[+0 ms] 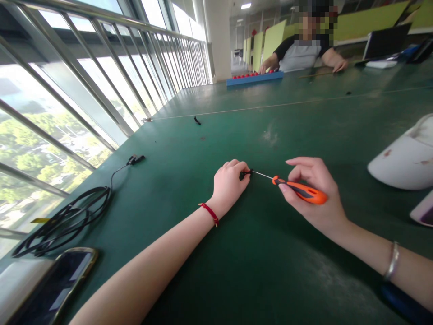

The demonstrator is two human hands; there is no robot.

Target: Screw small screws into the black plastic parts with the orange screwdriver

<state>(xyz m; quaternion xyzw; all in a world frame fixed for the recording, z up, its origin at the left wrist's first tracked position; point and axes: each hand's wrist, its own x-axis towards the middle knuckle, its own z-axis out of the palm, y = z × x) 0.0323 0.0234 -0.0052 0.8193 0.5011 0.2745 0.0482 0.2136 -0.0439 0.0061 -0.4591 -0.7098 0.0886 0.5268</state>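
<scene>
Pinched between the fingers of my left hand (230, 181) is a small black part (244, 174), mostly covered by the fingertips, so its kind does not show. A screwdriver (304, 191) with an orange and black handle lies across my right hand (320, 194). The thumb is against its handle from below, and the index finger is stretched out above it. Its thin metal shaft points left, and the tip meets the black part. Both hands are just above the green table (209, 253).
At left lie a coiled black cable (77, 207) and a phone (61, 289). A small black piece (197, 120) sits farther back. White containers (406, 158) stand at right. Across the table a person (301, 54) touches a blue rack (255, 78) with red pieces. A metal railing (135, 67) borders the left side.
</scene>
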